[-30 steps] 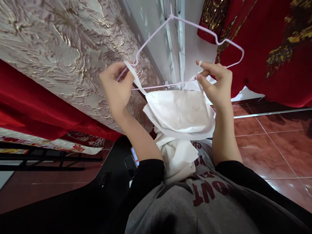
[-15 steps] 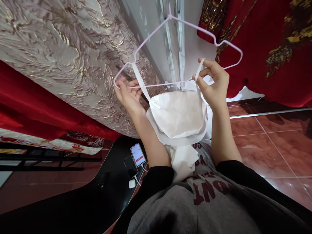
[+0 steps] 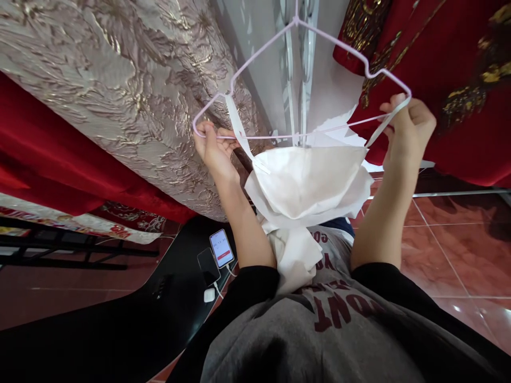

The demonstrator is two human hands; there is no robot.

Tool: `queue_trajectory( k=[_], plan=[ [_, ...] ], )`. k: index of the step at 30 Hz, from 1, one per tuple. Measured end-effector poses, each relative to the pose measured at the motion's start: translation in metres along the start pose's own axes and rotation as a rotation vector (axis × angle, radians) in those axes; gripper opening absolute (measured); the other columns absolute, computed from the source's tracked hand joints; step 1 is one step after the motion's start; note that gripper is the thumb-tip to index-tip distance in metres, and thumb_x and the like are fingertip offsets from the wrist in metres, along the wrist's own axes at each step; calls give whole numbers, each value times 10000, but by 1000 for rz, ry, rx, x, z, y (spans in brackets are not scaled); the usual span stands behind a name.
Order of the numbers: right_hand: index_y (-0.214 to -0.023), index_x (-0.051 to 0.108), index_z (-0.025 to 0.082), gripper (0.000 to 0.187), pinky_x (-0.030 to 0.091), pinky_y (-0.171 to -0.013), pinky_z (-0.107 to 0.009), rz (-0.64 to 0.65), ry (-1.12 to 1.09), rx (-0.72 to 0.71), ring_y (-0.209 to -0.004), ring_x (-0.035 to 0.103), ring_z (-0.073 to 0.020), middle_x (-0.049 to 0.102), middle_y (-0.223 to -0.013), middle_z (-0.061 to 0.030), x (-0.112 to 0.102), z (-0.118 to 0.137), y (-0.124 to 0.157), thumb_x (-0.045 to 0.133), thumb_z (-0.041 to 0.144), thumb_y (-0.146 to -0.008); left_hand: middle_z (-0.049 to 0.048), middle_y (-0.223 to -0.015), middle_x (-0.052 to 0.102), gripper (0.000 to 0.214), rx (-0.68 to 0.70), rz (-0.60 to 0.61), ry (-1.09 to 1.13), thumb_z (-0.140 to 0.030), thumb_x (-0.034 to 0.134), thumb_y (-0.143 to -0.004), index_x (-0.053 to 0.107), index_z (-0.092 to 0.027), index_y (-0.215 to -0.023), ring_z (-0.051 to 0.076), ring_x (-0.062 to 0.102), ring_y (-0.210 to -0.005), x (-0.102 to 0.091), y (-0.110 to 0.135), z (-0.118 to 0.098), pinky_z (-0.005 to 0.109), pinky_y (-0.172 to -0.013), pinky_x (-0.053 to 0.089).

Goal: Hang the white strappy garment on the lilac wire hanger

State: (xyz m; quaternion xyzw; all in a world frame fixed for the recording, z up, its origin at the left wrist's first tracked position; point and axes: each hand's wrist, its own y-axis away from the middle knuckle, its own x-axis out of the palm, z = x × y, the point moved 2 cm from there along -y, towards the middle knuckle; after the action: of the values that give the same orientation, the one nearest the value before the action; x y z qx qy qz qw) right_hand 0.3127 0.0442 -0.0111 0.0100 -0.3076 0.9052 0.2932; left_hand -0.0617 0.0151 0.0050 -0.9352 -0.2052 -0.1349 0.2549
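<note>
while the left hand [image 3: 217, 151] pinches the lower left corner of the lilac hanger [image 3: 296, 21], here's the change: the right hand [image 3: 411, 125] has swung outward since half a second ago, now pinching the right strap [image 3: 385, 126] at the hanger's right end; the left strap [image 3: 236, 119] stays in the left notch, and the white garment [image 3: 309, 178] hangs between the forearms, top edge stretched wider.

I'm seeing both forearms [image 3: 249, 226] holding outstretched, the left hand [image 3: 215, 151] half curling at the wearer's eleven o'clock, the right hand [image 3: 411, 125] pinching at one.
</note>
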Motion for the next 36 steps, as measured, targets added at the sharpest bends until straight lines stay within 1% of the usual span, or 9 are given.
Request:
queue_trajectory(
  k=[2, 8, 15, 18, 23, 26, 30, 32, 36],
  plan=[
    [-861, 655, 324, 327, 559, -768, -445, 93, 20, -33, -789, 667, -241, 725, -866, -69, 0, 13, -5, 795, 616, -824, -49, -705, 603, 315, -24, -1, -62, -529, 549, -968, 356, -287, -1030, 175, 633, -721, 0, 0, 0, 330, -732, 445],
    [-761, 529, 340, 419, 549, -685, -458, 102, -179, -64, -658, 598, -229, 597, -714, -20, 20, 35, -14, 777, 677, -733, -16, -705, 578, 572, -80, -27, 34, -641, 777, -679, 390, -317, -948, 232, 681, -778, 2, 3, -2, 382, -744, 453],
    [-1238, 616, 369, 566, 586, -771, -444, 518, -138, 35, -905, 734, -242, 760, -1165, -36, 67, -1, 21, 641, 774, -844, -34, -722, 585, 386, -61, -1, 63, -539, 689, -876, 405, -304, -993, 200, 645, -778, 1, 5, 0, 374, -778, 473],
    [-1209, 654, 353, 532, 604, -785, -450, 618, -142, 39, -925, 754, -252, 761, -1113, -39, 76, -10, 31, 661, 745, -850, -45, -733, 600, 330, -76, 33, 103, -467, 675, -925, 402, -298, -1005, 188, 639, -779, 0, 7, -1, 357, -785, 470],
    [-1035, 668, 270, 327, 599, -727, -439, 273, -162, 65, -777, 686, -235, 696, -858, -58, 51, -26, 21, 745, 474, -792, -25, -817, 670, 417, -82, 110, 88, -542, 759, -875, 448, -305, -1018, 238, 690, -1006, -3, 10, -2, 379, -831, 480],
    [-1191, 570, 272, 374, 584, -866, -494, -46, -154, -18, -1025, 692, -296, 672, -1157, -127, 28, -21, 17, 640, 367, -837, 8, -911, 721, 370, -122, 95, 51, -526, 742, -906, 487, -292, -1038, 252, 692, -1096, -3, 12, -2, 388, -850, 510],
    [-1457, 364, 357, 650, 498, -1069, -519, -355, -64, -350, -1502, 435, -353, 331, -1638, -70, 22, 18, 33, 622, 289, -864, 68, -1148, 757, 266, -210, 120, -3, -451, 715, -946, 569, -250, -1044, 266, 693, -1184, -4, 15, 2, 383, -885, 575],
    [-1470, 408, 385, 641, 543, -996, -485, -215, -9, -475, -1402, 543, -336, 437, -1578, -62, 35, 37, 45, 641, 278, -882, 69, -1194, 759, 275, -237, 159, 25, -445, 770, -903, 614, -251, -1019, 278, 722, -1164, -7, 15, 5, 377, -899, 604],
    [-1279, 654, 342, 353, 540, -1082, -522, 529, 135, -395, -1217, 670, -299, 717, -1267, -58, 74, 39, 65, 671, 380, -929, 94, -1117, 779, 298, -270, 268, -18, -471, 840, -864, 718, -240, -1008, 299, 772, -1070, -19, 15, 4, 383, -900, 635]
  ],
)
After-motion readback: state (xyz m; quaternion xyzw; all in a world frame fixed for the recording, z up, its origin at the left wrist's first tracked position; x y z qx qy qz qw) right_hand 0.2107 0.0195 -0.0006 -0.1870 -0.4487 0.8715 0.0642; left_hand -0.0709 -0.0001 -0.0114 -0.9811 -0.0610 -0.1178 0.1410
